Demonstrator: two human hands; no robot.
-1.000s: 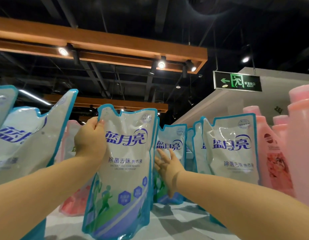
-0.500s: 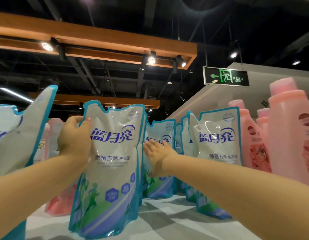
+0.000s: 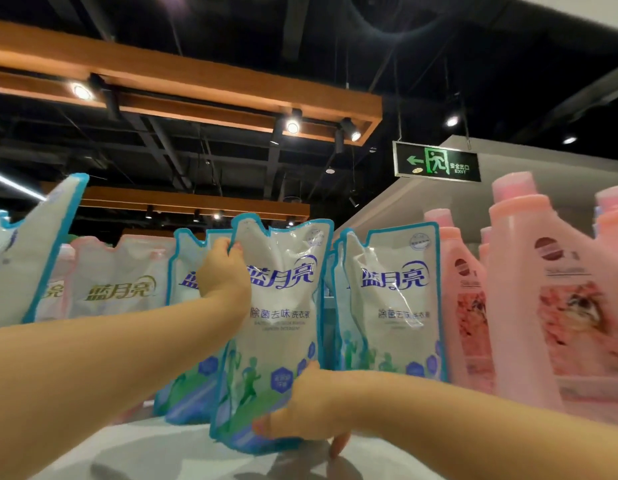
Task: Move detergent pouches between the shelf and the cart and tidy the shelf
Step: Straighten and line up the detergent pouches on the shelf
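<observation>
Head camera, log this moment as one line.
blue pouch: upright at shelf front | left hand: grips its top corner | right hand: holds its bottom edge | pink bottles: standing at right

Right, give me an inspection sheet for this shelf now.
Surface: pale shelf top, lightly shadowed.
Job's things: held pouch upright, base at shelf level; blue pouches beside it; pink pouches to the left; cart not in view.
Clutter: leaning pouch at far left.
Hands: left hand grips the held pouch's top edge; right hand grips its bottom.
Cables: nothing seen.
Surroundings: pink bottles on the right, exit sign overhead, ceiling spotlights.
</observation>
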